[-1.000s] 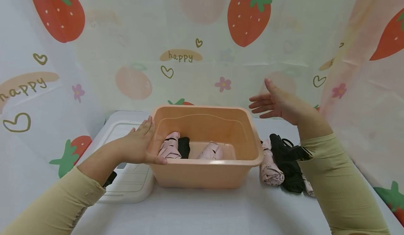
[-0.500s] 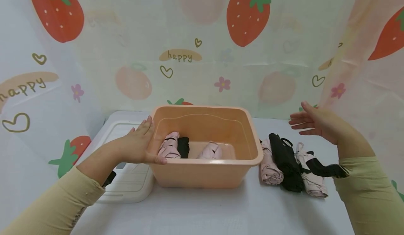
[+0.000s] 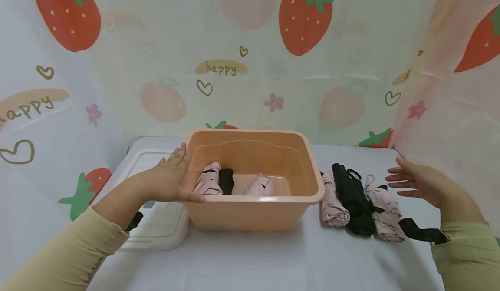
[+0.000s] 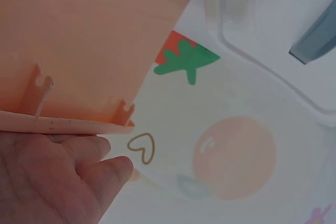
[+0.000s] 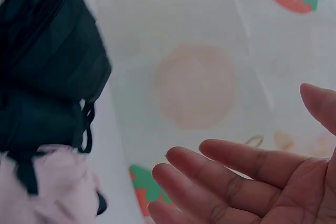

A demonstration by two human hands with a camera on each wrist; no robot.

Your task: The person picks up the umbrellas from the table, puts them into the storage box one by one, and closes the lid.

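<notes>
A peach plastic tub [image 3: 250, 200] stands mid-table. Inside it lie a pink folded umbrella [image 3: 207, 182], a black one [image 3: 225, 180] and another pink one [image 3: 259, 185]. My left hand [image 3: 172, 178] rests flat against the tub's left wall, thumb along the rim; the left wrist view shows the hand [image 4: 52, 177] under the tub's rim [image 4: 79, 124]. Right of the tub lie a pink umbrella [image 3: 332, 204], a black umbrella [image 3: 351, 200] and a second pink one [image 3: 384, 215]. My right hand [image 3: 416, 182] hovers open just right of them, holding nothing; in the right wrist view its fingers [image 5: 226, 182] are spread beside the black umbrella [image 5: 42, 77].
A white lidded box [image 3: 156, 230] sits against the tub's left side. A black strap [image 3: 422, 233] trails near my right sleeve. Strawberry-print sheets wall the table at the back and on both sides. Bare white tabletop stretches in front of the tub.
My right hand has come down and to the right, from above the tub's far right corner to beside the umbrellas on the table. The left hand has stayed on the tub.
</notes>
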